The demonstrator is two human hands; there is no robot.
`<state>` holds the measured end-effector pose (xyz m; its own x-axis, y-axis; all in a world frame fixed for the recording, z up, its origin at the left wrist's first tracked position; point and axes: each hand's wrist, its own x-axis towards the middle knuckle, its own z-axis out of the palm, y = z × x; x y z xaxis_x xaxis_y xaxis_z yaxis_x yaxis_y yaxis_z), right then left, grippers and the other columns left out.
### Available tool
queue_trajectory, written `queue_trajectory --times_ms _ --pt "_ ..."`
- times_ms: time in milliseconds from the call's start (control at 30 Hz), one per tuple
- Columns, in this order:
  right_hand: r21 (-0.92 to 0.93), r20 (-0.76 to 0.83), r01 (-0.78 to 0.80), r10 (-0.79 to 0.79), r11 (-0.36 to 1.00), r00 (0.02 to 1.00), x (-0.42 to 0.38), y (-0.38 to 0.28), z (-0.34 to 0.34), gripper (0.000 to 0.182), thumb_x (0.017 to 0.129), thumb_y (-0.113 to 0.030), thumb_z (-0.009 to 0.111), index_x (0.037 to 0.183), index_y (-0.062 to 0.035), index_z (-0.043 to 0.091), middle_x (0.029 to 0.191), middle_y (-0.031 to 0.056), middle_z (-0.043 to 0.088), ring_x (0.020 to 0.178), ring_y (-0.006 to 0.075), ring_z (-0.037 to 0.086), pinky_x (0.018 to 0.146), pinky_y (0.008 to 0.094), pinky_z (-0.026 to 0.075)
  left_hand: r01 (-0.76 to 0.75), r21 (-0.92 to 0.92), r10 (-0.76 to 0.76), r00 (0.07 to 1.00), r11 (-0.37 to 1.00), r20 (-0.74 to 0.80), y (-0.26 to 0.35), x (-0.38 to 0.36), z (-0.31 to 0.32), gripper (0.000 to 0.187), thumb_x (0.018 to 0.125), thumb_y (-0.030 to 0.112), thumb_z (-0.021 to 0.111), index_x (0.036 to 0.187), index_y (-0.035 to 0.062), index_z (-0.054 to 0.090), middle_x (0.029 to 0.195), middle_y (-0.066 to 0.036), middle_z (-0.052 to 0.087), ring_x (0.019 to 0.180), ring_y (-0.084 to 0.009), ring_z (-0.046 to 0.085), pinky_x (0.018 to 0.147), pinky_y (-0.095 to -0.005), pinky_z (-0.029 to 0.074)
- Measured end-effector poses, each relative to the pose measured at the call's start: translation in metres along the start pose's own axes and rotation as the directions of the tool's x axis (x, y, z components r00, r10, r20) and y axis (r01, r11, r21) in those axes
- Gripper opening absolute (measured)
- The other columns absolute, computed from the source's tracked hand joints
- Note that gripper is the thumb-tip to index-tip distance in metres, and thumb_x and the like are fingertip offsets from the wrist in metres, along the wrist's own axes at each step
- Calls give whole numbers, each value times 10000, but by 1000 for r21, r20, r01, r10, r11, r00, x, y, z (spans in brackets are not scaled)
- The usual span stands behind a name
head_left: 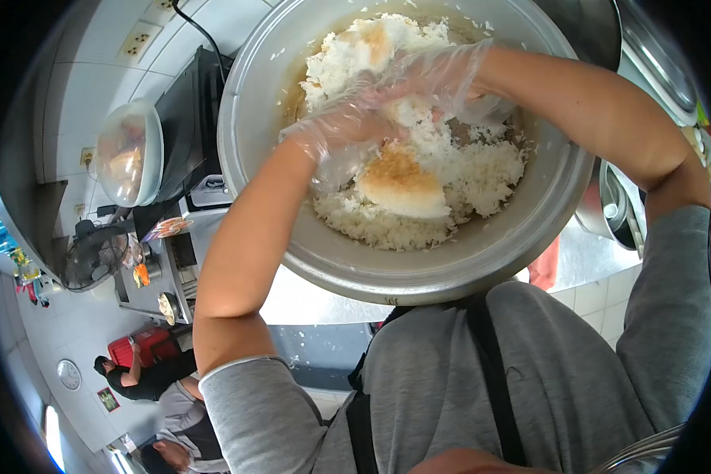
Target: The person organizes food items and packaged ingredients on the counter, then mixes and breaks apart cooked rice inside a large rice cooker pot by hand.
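The person's left hand point(336, 130) and right hand point(442, 75), both in thin clear gloves, are pressed together on a lump of cooked rice point(419, 170) inside the big metal pot point(249, 118), fingers curled around it.

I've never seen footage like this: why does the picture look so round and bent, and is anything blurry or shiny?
Head view: a fisheye lens bends the edges and blackens the corners; the big metal bowl catches soft glare; the gloved left hand and right hand in the rice look slightly smeared.
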<state>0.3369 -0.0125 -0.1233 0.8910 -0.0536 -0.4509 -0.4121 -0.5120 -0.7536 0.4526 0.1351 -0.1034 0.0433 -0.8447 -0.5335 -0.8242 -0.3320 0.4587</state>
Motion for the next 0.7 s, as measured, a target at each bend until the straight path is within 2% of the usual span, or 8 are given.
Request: queue_trajectory --times_ms 67,133,167,233,500,567,600,700 --pt "31 -45 -14 15 999 999 -6 -5 1 426 956 -370 537 1204 -27 585 1031 135 613 978 265 572 873 383 463 -172 -4 167 965 985 -202 -3 5 5 695 862 249 707 1470 157 382 1328 -135 563 1078 -253 590 956 -395 447" --pt "-74 -76 -82 76 994 994 -20 -17 -5 451 961 -383 514 1202 -11 595 1116 157 619 1014 263 568 907 434 448 -3 -532 -62 992 847 -106 -9 15 5 893 867 161 707 1541 126 121 1383 -224 472 1070 -241 615 783 -316 559" --pt "-106 -105 -91 80 990 991 -22 -16 -9 459 954 -387 524 1216 -13 581 1138 159 604 1033 267 558 919 433 441 -2 -529 -61 993 848 -100 -5 15 5 893 867 161 707 1541 126 121 1383 -224 472 1070 -241 615 783 -316 559" --pt "-53 -157 -48 39 997 987 -21 -12 -13 483 940 -394 543 1244 -19 553 1181 164 575 1071 274 538 942 431 428 -243 -676 48 954 696 -294 1 12 8 888 862 27 678 1536 113 107 1366 -204 471 934 -179 648 630 -271 587" --pt "647 -176 268 -203 714 963 -9 -13 -23 632 884 -421 618 1356 -40 444 1356 185 457 1222 304 459 1034 425 375 -218 -554 -158 819 803 -551 21 2 -17 613 887 -10 593 1440 0 330 1242 -172 571 964 -195 631 598 -278 564" --pt "767 -143 273 -260 581 955 -11 -18 -24 678 870 -428 637 1383 -45 416 1400 191 428 1260 311 439 1057 423 362 -347 -96 143 600 933 -787 -13 15 -19 543 911 -5 542 1425 81 389 1141 -82 603 901 -119 606 661 -269 536" --pt "806 -130 272 -291 527 948 -16 -23 -24 702 862 -432 647 1397 -48 402 1422 193 413 1279 315 429 1069 422 356 -457 -419 7 683 785 -731 -21 15 -25 490 923 23 545 1397 66 428 1113 -51 614 908 -103 595 711 -248 514" --pt "767 -151 285 -270 576 951 -61 -54 -22 695 902 -435 593 1440 -65 354 1465 171 381 1328 291 379 1100 419 326 -543 -281 113 582 792 -805 -22 20 -23 454 942 70 541 1384 62 441 1106 -47 623 917 -102 594 719 -237 501"
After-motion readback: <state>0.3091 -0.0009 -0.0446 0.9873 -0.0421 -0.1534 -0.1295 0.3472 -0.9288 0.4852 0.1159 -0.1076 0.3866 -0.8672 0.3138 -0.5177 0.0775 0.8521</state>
